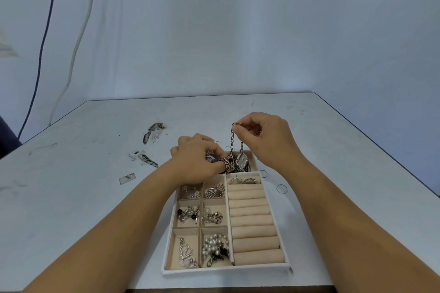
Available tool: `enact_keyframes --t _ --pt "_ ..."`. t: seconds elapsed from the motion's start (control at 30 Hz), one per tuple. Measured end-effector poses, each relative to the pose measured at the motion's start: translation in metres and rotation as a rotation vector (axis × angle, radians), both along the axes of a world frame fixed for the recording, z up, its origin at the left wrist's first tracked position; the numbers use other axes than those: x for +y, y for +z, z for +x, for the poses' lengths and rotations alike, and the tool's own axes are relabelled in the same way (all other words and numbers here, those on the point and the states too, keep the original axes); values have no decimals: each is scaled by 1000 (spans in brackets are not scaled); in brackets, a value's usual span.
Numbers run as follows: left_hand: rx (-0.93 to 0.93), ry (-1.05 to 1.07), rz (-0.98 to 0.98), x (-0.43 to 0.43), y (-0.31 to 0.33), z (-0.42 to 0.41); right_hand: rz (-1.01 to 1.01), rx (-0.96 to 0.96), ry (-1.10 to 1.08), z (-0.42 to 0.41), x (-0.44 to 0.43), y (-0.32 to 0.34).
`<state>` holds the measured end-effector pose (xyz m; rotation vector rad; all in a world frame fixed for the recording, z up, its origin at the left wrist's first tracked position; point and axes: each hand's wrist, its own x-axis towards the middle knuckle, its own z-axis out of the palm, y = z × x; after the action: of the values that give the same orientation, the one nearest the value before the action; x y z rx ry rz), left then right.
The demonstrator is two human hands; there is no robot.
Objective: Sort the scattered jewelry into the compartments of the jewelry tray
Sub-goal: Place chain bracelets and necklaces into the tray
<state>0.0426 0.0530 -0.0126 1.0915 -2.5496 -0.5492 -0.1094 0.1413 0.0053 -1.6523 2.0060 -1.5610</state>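
Pale, scuffed desk (95,173) with dark burn-like marks, set against a plain wall where a dark cable (45,38) hangs down. The right hand (266,135) is raised and pinches the top of a chain (232,140) between thumb and fingertips. The chain drops in a loop into the far compartment of the jewelry tray (226,269). The left hand (197,159) sits low there, fingers curled round a coppery bundle (228,164). A watch (241,162) lies beside it. Small compartments on the left hold earrings, a brooch and a pearl piece (214,245). There are rings (242,181) in the top slot of the ring rolls (252,221). Two loose rings (282,188) lie on the desk just right of the tray.
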Motion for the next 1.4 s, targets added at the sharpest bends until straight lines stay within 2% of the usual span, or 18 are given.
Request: enact_keyframes --t 0.07,0.3,0.37,0.5,0.97,1.1,1.23,1.4 --pt "7 0 -8 -1 -2 3 -1 6 -4 0 0 1" --pt "201 45 -15 -4 -7 7 -8 5 -1 4 1 3" --pt "240 -27 34 -5 -8 7 -11 1 0 5 1 3" --pt "178 -115 10 -1 -5 8 -1 -5 -12 5 2 3" --pt "105 -13 -339 -2 -13 0 19 -2 -40 4 6 4" --pt "205 -51 -233 0 -19 6 23 -7 -60 3 8 7" --pt "175 -54 -237 2 -17 8 23 -1 -82 5 10 10" --pt "285 -51 -180 -2 -13 11 39 -5 -137 6 12 9"
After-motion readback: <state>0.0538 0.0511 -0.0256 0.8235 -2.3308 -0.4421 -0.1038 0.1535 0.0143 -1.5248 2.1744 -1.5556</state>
